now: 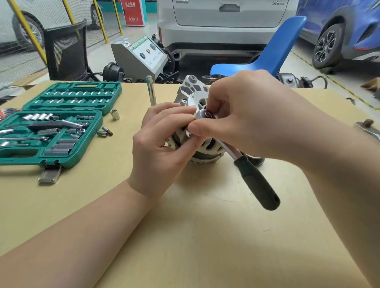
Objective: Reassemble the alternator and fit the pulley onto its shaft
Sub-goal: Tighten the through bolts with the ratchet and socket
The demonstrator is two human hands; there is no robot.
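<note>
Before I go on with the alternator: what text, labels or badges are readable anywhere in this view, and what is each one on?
"X", then smaller blurred characters: badge on the silver car's tailgate.
Red sign: white characters, too blurred to read.
Grey machine: green and white panel label, too small to read.
Second tailgate badge: cut off and blurred.
Alternator, ratchet, socket case: no readable markings.

both hands (162, 141) (244, 115) fingers curled, pinching, forearms converging
</note>
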